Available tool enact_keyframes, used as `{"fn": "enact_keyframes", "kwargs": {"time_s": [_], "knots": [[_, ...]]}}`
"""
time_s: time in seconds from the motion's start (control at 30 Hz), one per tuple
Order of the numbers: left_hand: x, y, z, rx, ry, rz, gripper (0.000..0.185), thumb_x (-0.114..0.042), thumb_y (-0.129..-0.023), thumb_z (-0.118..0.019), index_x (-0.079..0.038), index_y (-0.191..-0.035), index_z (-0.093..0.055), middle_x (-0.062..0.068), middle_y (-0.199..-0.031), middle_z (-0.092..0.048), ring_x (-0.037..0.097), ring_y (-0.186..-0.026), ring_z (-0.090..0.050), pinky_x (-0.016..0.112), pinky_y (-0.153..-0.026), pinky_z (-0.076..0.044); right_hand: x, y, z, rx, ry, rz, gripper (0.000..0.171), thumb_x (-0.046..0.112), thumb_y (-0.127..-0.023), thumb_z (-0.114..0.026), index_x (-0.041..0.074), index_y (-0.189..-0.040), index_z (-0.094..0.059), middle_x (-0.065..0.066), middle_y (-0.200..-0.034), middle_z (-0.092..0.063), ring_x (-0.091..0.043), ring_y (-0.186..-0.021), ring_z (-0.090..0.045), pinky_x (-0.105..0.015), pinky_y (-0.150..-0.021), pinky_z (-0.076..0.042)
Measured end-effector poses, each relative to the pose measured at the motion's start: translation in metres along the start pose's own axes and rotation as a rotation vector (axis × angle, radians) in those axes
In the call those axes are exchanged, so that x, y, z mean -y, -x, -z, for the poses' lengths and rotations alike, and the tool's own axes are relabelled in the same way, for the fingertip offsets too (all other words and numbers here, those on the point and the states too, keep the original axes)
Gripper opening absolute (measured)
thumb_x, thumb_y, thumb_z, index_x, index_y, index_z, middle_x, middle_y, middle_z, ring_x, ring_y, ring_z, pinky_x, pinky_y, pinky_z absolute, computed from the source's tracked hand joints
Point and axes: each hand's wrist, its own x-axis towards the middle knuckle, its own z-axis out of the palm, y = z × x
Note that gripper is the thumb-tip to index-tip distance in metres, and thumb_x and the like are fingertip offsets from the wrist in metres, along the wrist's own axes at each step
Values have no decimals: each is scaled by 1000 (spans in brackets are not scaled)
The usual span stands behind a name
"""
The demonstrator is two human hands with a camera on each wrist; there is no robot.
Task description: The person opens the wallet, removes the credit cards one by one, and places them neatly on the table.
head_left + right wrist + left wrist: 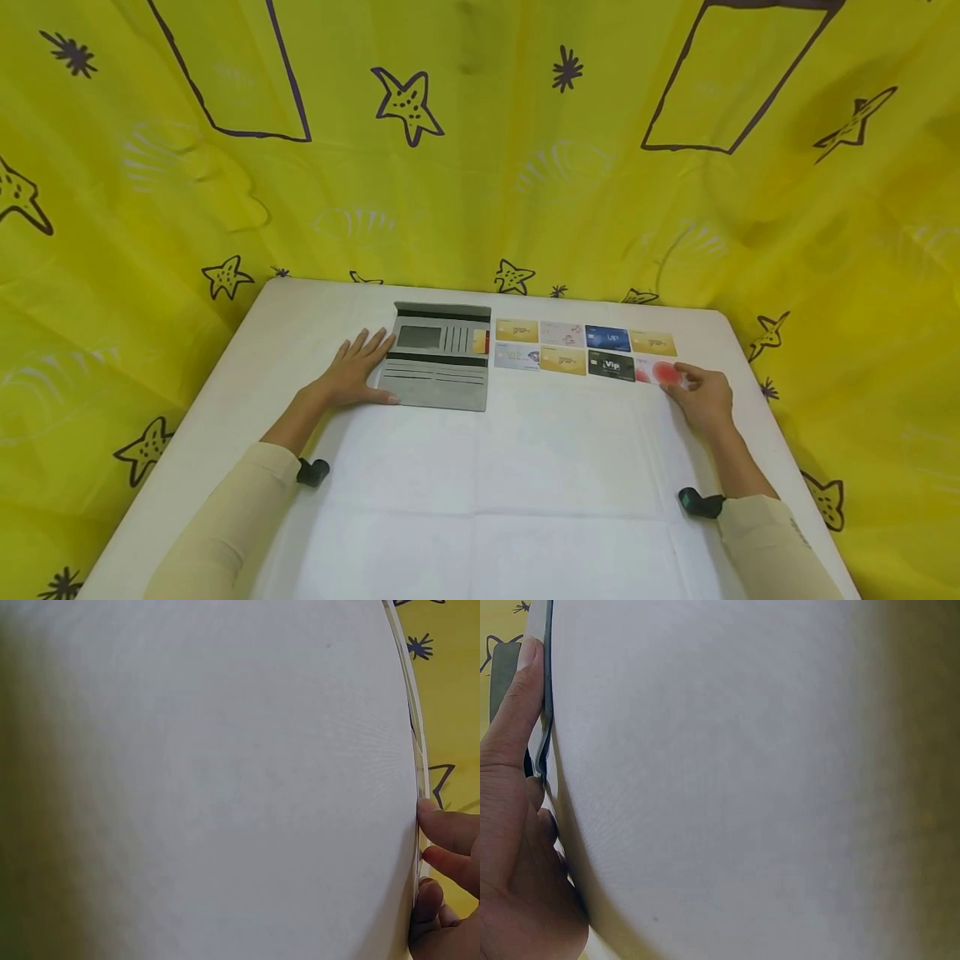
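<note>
An open grey wallet (438,367) lies flat on the white table (525,483), with a yellow card (481,341) tucked in its right-hand slot. My left hand (367,358) rests flat on the table and on the wallet's left edge, fingers straight; in the left wrist view its thumb (514,712) lies along that edge. To the right of the wallet, several cards lie in two rows. My right hand (693,387) pinches the right end of the red and white card (658,372), the last one in the near row. The right wrist view shows its fingertips (450,844) at a thin card edge.
The far row holds a gold card (517,330), a white card (562,334), a blue card (607,337) and another gold card (652,342). A black VIP card (611,365) lies beside the red one. A yellow star-patterned cloth (480,150) surrounds the table.
</note>
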Motion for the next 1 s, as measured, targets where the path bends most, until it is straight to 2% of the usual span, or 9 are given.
{"fn": "enact_keyframes", "kwargs": {"time_s": [0.2, 0.27, 0.5, 0.67, 0.87, 1.0], "knots": [[-1, 0, 1, 0, 2, -1, 119, -55, -83, -84, -2, -167, -19, 22, -174, -9, 48, -158, 2, 68, -122, 2, -1, -2, 0, -7, 28, 8, 51, 14, -102, -69, -3, -147, -53, -38, -132, -56, -39, -101, -48, -36, -67, -39], [-1, 0, 1, 1, 1, 0, 119, -55, -83, -84, -2, -167, -19, 22, -174, -9, 48, -158, 2, 68, -122, 2, -1, -2, 0, -6, 35, 8, 50, 13, -102, -68, -3, -147, -53, -39, -131, -55, -41, -102, -49, -36, -66, -38], [0, 0, 0, 1, 5, 4, 119, -55, -83, -85, -2, -167, -19, 22, -174, -8, 48, -158, 3, 68, -122, 3, 4, -1, 1, 23, 50, 4, 50, 11, -104, -63, -2, -150, -48, -42, -134, -49, -53, -118, -48, -48, -86, -46], [-2, 0, 2, 1, 11, -1, 119, -54, -83, -85, -2, -167, -19, 23, -174, -9, 48, -158, 2, 68, -122, 3, 6, -1, 3, 31, 57, 28, 49, 9, -104, -62, -3, -149, -48, -45, -136, -49, -51, -114, -50, -51, -84, -45], [-1, 0, 2, 0, 10, 0, 119, -54, -83, -84, -2, -167, -19, 22, -174, -9, 48, -158, 3, 68, -123, 3, 6, -1, 6, 40, 69, 23, 50, 10, -104, -63, -3, -150, -49, -45, -134, -50, -53, -116, -50, -54, -89, -47], [-1, 1, 1, 0, 16, -2, 119, -55, -83, -84, -2, -167, -19, 22, -174, -9, 49, -158, 2, 68, -122, 3, 6, 1, 7, 37, 61, 6, 52, 14, -104, -61, -3, -152, -48, -43, -133, -51, -53, -116, -51, -60, -96, -49]]}}
